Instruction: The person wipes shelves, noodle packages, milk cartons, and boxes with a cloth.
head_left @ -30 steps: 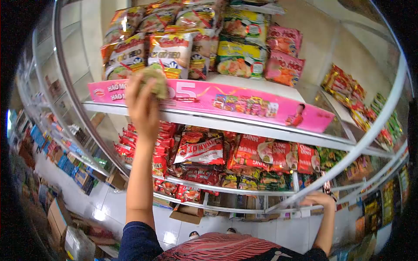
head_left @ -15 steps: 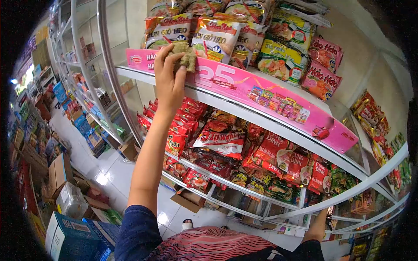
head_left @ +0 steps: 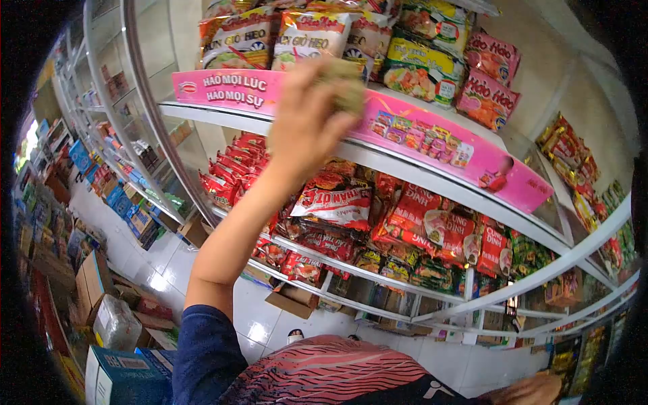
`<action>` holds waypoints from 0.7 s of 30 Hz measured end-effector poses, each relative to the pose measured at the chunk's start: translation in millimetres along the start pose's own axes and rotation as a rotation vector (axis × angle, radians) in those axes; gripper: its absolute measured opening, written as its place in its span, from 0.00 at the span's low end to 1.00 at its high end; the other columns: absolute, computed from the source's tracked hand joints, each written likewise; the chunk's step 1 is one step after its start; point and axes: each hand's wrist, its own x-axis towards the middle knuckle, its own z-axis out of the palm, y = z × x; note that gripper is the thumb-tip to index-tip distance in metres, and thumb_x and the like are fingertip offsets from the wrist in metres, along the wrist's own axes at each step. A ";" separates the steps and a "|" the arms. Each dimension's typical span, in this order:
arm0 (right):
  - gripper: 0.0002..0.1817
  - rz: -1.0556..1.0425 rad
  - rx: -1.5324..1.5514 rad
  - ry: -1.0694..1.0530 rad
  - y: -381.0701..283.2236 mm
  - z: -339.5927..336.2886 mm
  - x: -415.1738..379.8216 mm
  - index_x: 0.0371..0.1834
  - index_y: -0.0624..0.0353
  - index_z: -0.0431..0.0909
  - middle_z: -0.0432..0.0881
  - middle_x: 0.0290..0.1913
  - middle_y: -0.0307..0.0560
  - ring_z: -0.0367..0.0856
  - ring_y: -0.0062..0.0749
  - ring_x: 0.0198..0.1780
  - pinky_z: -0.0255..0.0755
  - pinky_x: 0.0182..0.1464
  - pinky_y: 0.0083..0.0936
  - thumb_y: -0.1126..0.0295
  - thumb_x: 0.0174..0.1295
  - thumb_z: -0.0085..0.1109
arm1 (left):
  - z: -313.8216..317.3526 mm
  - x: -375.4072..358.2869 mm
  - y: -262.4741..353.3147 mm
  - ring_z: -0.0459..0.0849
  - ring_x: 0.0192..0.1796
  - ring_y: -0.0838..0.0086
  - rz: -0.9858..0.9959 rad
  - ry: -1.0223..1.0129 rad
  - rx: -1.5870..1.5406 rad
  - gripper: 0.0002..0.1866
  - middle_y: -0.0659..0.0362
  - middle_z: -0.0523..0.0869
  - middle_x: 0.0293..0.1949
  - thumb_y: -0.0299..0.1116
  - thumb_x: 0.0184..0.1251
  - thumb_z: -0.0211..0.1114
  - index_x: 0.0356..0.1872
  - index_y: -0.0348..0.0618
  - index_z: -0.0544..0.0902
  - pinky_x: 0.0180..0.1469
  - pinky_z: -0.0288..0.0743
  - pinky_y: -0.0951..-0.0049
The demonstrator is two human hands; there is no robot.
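My left hand is closed round a crumpled olive-green cloth, both smeared by motion. The cloth lies against the pink promotional strip along the front edge of the upper shelf. Just behind it stand noodle packets in white and orange wrappers. Low at the right edge of my body is my right hand, partly cut off by the frame, with its fingers not clearly visible.
Red noodle packets fill the lower shelf. A curved white rail runs along the right. Boxes and a wrapped bundle stand on the left beside the tiled floor.
My left hand has slid the cloth to the right along the pink strip, uncovering its lettering at the left. My right hand has come down from beside the rail toward my body.
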 end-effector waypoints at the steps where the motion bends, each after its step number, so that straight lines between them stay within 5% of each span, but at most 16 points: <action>1: 0.08 0.337 -0.097 -0.027 -29.2 9.7 1.9 0.33 0.54 0.77 0.76 0.32 0.45 0.74 0.40 0.37 0.69 0.44 0.41 0.67 0.50 0.62 | 6.2 2.2 16.7 0.63 0.59 0.57 0.114 -0.063 -0.064 0.17 0.53 0.68 0.53 0.39 0.50 0.62 0.40 0.43 0.75 0.60 0.57 0.58; 3: 0.05 0.055 -0.188 -0.005 -37.4 4.8 18.4 0.29 0.54 0.76 0.73 0.27 0.43 0.72 0.35 0.30 0.69 0.46 0.38 0.69 0.50 0.60 | 16.6 3.0 31.2 0.62 0.60 0.54 0.232 -0.151 -0.089 0.17 0.54 0.68 0.55 0.41 0.50 0.62 0.41 0.46 0.76 0.60 0.58 0.57; 7: 0.09 0.078 -0.325 -0.001 -69.8 11.2 42.2 0.17 0.53 0.68 0.68 0.23 0.40 0.67 0.29 0.23 0.69 0.46 0.36 0.71 0.54 0.53 | 21.8 6.6 26.1 0.65 0.58 0.55 0.323 -0.119 -0.126 0.15 0.56 0.72 0.52 0.40 0.45 0.66 0.33 0.44 0.78 0.57 0.64 0.59; 8: 0.13 0.080 -0.428 0.132 -74.7 12.1 54.0 0.15 0.53 0.63 0.68 0.21 0.41 0.66 0.28 0.23 0.70 0.44 0.35 0.71 0.56 0.49 | 20.3 5.0 25.0 0.65 0.58 0.55 0.332 -0.124 -0.149 0.15 0.56 0.72 0.52 0.40 0.45 0.66 0.33 0.44 0.78 0.57 0.64 0.59; 12: 0.10 0.043 -0.516 0.169 -86.5 -0.6 87.3 0.18 0.54 0.67 0.69 0.22 0.40 0.68 0.28 0.23 0.71 0.41 0.32 0.69 0.56 0.50 | 13.4 1.2 16.2 0.71 0.54 0.58 0.260 -0.058 -0.114 0.13 0.57 0.75 0.47 0.36 0.43 0.68 0.24 0.42 0.74 0.53 0.68 0.60; 15: 0.06 -0.096 -0.400 -0.078 -71.6 -20.4 109.5 0.23 0.52 0.69 0.71 0.23 0.39 0.71 0.29 0.26 0.72 0.41 0.33 0.70 0.57 0.51 | -1.6 -7.9 -14.7 0.70 0.54 0.57 0.155 0.030 -0.039 0.10 0.55 0.74 0.47 0.31 0.45 0.68 0.26 0.41 0.75 0.54 0.67 0.60; 19: 0.13 0.341 -0.779 0.524 -21.2 -49.7 92.9 0.26 0.57 0.72 0.73 0.22 0.43 0.72 0.30 0.22 0.68 0.29 0.27 0.58 0.55 0.51 | -38.3 -25.4 -90.4 0.68 0.56 0.60 -0.110 0.138 0.038 0.09 0.50 0.72 0.50 0.30 0.54 0.63 0.34 0.38 0.77 0.58 0.59 0.64; 21: 0.15 0.481 -0.916 0.696 12.3 -90.2 75.9 0.29 0.62 0.73 0.74 0.27 0.47 0.74 0.34 0.28 0.68 0.34 0.26 0.59 0.55 0.52 | -53.1 -38.3 -153.0 0.68 0.54 0.62 -0.210 0.289 0.058 0.11 0.50 0.73 0.49 0.33 0.57 0.61 0.37 0.37 0.77 0.57 0.58 0.65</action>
